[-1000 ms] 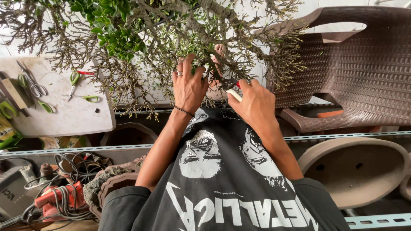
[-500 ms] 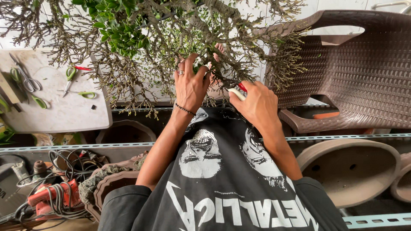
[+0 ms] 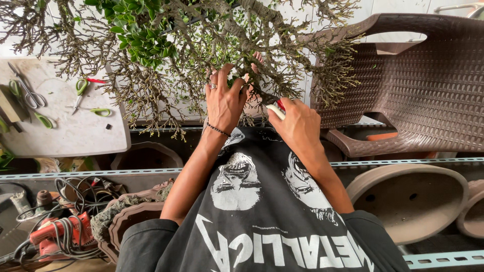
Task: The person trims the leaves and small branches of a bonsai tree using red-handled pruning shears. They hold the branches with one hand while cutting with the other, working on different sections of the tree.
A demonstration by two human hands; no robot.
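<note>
Two hands work in the bonsai tree [image 3: 212, 45]: the left hand [image 3: 224, 98] pinches a twig just left of the right hand [image 3: 300, 123]. The right hand grips red-handled cutters [image 3: 277, 108], pointing far-left toward that twig.

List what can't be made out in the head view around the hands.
- Tool in right hand: only a red-and-white tip shows; the hand hides the rest.
- Left hand fingertips: buried among the bonsai tree twigs.
- Tree's pot and trunk base: not visible.
- Tree crown: cut by top edge.
</note>
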